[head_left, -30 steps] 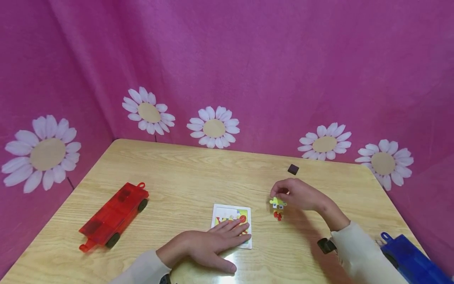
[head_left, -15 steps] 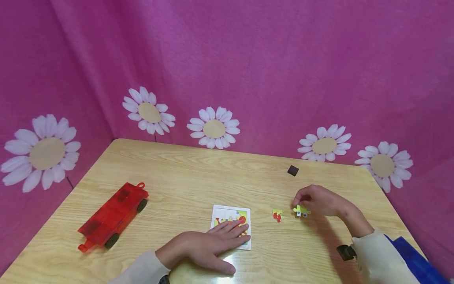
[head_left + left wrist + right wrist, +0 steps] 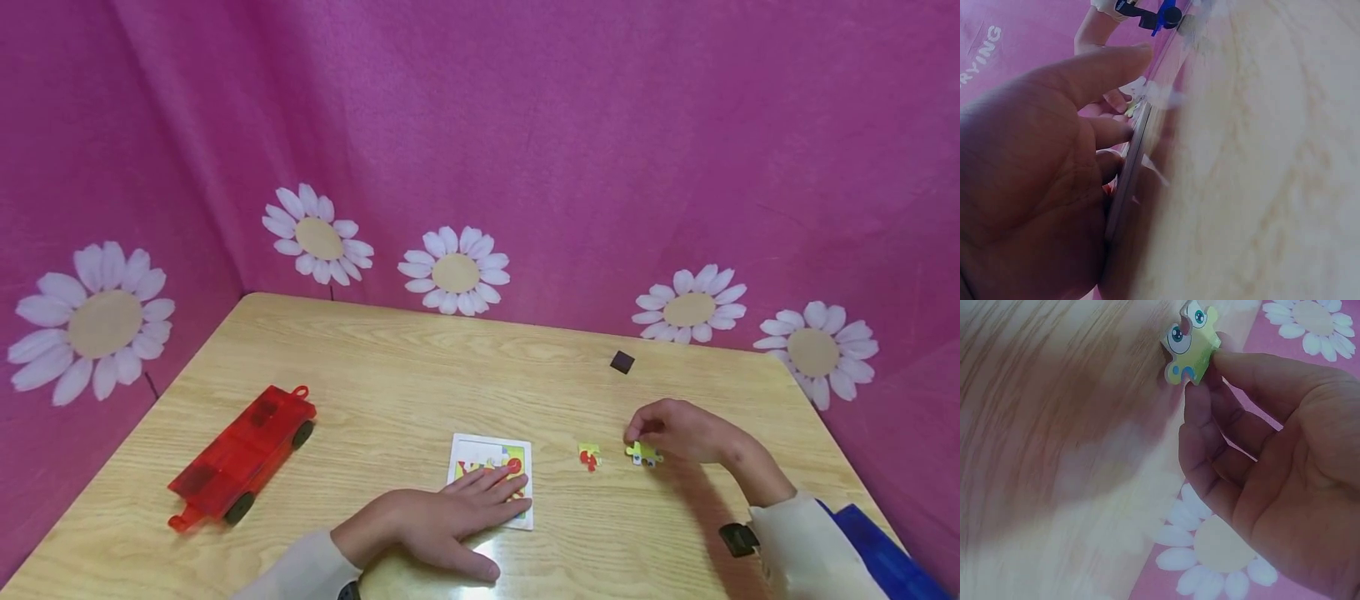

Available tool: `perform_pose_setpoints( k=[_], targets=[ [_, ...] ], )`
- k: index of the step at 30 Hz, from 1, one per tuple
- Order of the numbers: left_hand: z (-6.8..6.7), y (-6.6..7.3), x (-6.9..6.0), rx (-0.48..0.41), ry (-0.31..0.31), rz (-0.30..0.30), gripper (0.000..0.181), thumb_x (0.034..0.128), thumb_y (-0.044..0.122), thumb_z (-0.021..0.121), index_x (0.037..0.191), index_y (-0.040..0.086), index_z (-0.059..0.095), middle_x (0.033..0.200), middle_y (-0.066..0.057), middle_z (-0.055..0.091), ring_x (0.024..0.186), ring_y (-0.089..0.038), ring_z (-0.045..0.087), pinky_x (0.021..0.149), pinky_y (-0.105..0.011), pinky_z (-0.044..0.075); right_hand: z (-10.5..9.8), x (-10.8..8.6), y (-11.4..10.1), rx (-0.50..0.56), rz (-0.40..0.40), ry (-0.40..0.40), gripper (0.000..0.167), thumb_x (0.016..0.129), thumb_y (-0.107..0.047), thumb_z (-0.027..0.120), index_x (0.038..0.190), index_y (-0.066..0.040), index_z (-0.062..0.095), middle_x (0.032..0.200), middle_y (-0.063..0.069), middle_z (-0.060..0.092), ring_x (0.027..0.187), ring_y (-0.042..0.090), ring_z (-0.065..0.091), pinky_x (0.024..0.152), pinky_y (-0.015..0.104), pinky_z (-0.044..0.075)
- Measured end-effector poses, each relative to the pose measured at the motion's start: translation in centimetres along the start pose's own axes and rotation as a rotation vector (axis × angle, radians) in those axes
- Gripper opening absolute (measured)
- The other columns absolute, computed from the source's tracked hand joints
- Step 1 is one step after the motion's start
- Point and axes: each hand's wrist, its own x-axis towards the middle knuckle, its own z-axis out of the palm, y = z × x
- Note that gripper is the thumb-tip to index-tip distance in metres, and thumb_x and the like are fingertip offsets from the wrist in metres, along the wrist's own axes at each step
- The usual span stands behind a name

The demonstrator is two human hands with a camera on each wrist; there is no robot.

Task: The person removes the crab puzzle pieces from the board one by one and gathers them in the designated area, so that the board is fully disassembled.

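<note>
Head view shows the right hand [image 3: 678,429] off to the right with a yellow-green puzzle piece [image 3: 643,454] printed with eyes; a second ago that piece hung right by the red-and-yellow piece [image 3: 588,457], and now bare worktop [image 3: 540,379] parts the two. Over the last half second the shift has been slight, and the eyed piece looks lower and more tilted, though whether it touches the wood is hard to tell. The right wrist view has its thumb and fingers pinched on one edge, the eyes facing away from the palm. Meanwhile the left hand [image 3: 450,525] has stayed put, its fingers spread apart and laid across the puzzle board [image 3: 480,451], whose upper left part shows plain white while coloured pieces fill what shows beside the fingers. For the work, this seems to mean that the eyed piece is being handled separately from its neighbour, well apart from the board, which the left hand appears to steady.
</note>
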Motion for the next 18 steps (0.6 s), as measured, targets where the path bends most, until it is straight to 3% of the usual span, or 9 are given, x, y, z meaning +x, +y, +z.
perform_pose_setpoints(
  k=[9, 18],
  targets=[
    [0.2, 0.0, 0.2, -0.006, -0.006, 0.005, 0.079, 0.1056, 0.052, 0.051, 0.166, 0.013, 0.018, 0.172, -0.009, 0.000, 0.156, -0.027, -0.008, 0.124, -0.046, 0.000, 0.3, 0.0, -0.5, -0.009, -0.021, 0.056, 0.008, 0.101, -0.006, 0.065, 0.102, -0.009, 0.073, 0.090, -0.002, 0.067, 0.081, 0.012, 0.056, 0.071, 0.029, 0.050],
    [-0.1, 0.1, 0.0, -0.020, -0.018, -0.009, 0.079, 0.1056, 0.052, 0.050, 0.166, 0.014, 0.017, 0.172, -0.008, -0.001, 0.156, -0.026, -0.009, 0.124, -0.048, 0.000, 2.3, 2.1, -4.6, 0.025, -0.172, 0.115, 0.013, 0.104, -0.009, 0.062, 0.111, -0.007, 0.073, 0.102, 0.003, 0.070, 0.087, 0.016, 0.063, 0.074, 0.031, 0.055]
  ],
)
